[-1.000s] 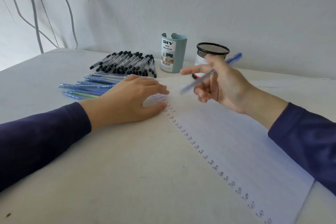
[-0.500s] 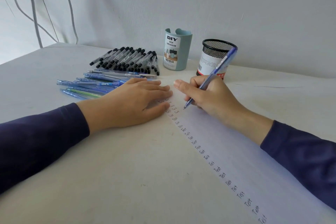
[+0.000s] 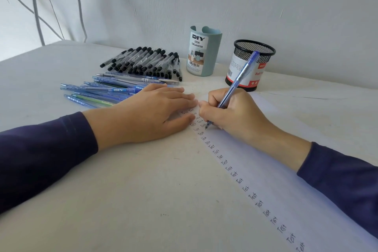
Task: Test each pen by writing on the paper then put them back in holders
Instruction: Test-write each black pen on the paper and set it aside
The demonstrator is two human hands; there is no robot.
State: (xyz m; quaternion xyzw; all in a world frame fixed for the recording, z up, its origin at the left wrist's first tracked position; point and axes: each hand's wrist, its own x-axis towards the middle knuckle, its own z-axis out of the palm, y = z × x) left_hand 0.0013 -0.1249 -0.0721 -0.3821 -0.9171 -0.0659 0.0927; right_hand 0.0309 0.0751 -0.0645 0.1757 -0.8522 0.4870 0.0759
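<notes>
**Q:** Pen under test, appearance?
**A:** Blue pen (image 3: 236, 82): slim, translucent blue barrel, rounded blue end, dark tip. Tilted, top end leaning away from me and to the R. In view it crosses in front of the mesh holder (image 3: 263, 55).

**Q:** Grip on it?
**A:** R hand (image 3: 237, 116), fingers curled round the lower barrel, thumb and index pinching just above the tip. Upper barrel sticks out past the knuckles. Tip pokes out below the fingers and touches the paper (image 3: 286, 170), just R of the col. of handwritten "Test" words. Heel of the hand rests on the sheet.

**Q:** L hand?
**A:** L hand (image 3: 147, 116) lies flat, fingers straight and together, nothing held. Fingertips press the paper's near-left edge, just beside the R hand's knuckles. Pen tip sits between the two hands.

**Q:** Other stock?
**A:** Loose blue pens (image 3: 98, 90) lie on the table (image 3: 122, 190) just beyond my L hand. Heap of black-capped pens (image 3: 143, 61) behind them. Teal holder (image 3: 204, 51), label "DIY desk organizer", stands upright near the wall, apart from the mesh one on its R. Can't see inside either.
</notes>
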